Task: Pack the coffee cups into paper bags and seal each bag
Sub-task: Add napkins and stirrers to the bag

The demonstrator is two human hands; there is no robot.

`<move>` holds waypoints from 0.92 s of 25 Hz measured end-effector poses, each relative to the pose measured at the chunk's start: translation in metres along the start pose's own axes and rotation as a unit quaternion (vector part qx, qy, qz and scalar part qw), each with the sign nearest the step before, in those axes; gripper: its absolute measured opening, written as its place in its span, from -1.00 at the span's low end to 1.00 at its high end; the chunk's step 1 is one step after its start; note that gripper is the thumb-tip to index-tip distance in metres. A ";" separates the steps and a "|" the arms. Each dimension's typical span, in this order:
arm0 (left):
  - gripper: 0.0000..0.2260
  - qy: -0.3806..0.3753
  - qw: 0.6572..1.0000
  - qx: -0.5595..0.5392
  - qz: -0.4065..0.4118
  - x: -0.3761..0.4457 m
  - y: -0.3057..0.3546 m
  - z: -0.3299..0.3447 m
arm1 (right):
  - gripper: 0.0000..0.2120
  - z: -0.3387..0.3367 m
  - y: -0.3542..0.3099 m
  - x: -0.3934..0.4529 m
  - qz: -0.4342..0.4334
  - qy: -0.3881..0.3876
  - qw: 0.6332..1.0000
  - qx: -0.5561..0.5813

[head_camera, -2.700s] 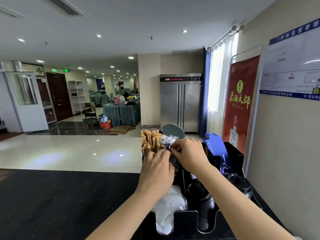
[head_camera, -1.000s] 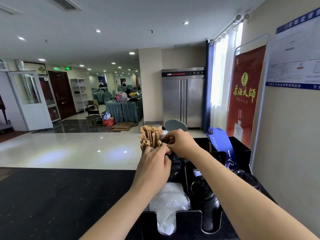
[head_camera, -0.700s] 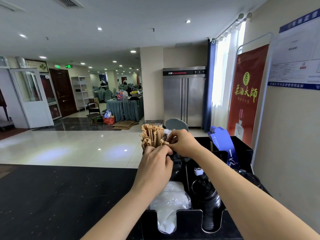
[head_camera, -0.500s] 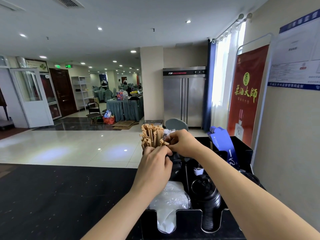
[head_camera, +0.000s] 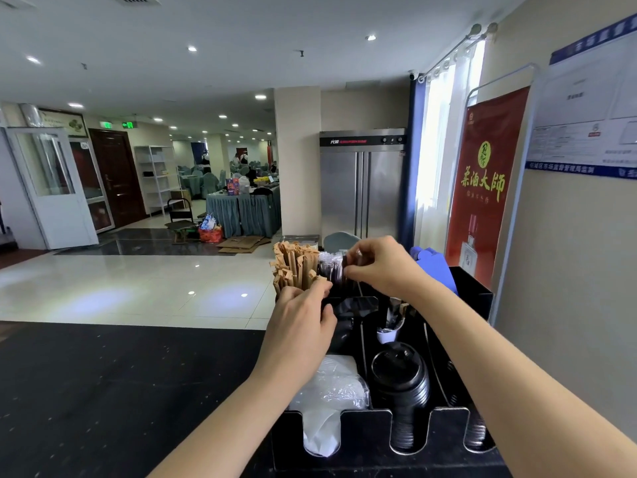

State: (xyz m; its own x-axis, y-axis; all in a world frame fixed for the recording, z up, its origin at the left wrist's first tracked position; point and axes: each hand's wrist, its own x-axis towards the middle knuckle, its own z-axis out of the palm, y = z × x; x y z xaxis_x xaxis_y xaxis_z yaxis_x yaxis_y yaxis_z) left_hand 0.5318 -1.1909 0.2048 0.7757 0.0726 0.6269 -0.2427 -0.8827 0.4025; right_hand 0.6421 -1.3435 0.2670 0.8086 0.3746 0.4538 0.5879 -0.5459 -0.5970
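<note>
No coffee cup or paper bag shows in the head view. A black organizer (head_camera: 348, 431) stands on the counter. At its far end stand brown paper-wrapped sticks (head_camera: 293, 265) and a bundle of dark clear-wrapped sticks (head_camera: 330, 267). My left hand (head_camera: 300, 327) has curled fingers, and its fingertips grip the lower ends of these sticks. Slightly higher and to the right, my right hand (head_camera: 382, 267) pinches the top of one clear-wrapped stick between thumb and fingers. A stack of black lids (head_camera: 400, 374) and plastic-wrapped white lids (head_camera: 331, 391) lie in the near slots.
The black counter (head_camera: 103, 391) stretches to the left. A small white cup (head_camera: 387, 335) sits inside the organizer, with a blue item (head_camera: 435, 267) behind my right hand. The wall and a red banner (head_camera: 486, 188) stand close on the right.
My right hand has drawn apart from the left, up and to the right, with a clear-wrapped stick pinched. The left hand stays at the base of the sticks.
</note>
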 end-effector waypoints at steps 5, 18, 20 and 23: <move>-0.53 0.014 1.000 -0.019 0.001 0.001 0.018 0.009 | -0.92 -0.040 -0.024 -0.015 -0.030 0.029 0.998 0.051; -0.73 0.074 0.992 -0.080 0.056 -0.004 0.064 -0.030 | -0.93 -0.092 -0.084 -0.069 -0.072 0.034 0.977 0.196; -0.78 0.048 0.989 -0.128 0.056 -0.014 0.068 -0.038 | -0.90 -0.092 -0.086 -0.077 -0.069 0.014 0.970 0.230; -0.85 -0.012 0.968 -0.248 0.026 -0.035 0.075 -0.050 | -0.86 -0.086 -0.086 -0.093 -0.055 -0.014 0.957 0.285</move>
State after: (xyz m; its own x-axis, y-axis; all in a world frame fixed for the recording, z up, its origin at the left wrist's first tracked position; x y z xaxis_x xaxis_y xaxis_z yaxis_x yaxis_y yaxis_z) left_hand 0.4571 -1.2364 0.2460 0.7668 0.0173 0.6416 -0.5273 -0.5530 0.6451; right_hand 0.5142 -1.3956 0.3331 0.7364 0.4312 0.5213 0.5807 -0.0076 -0.8141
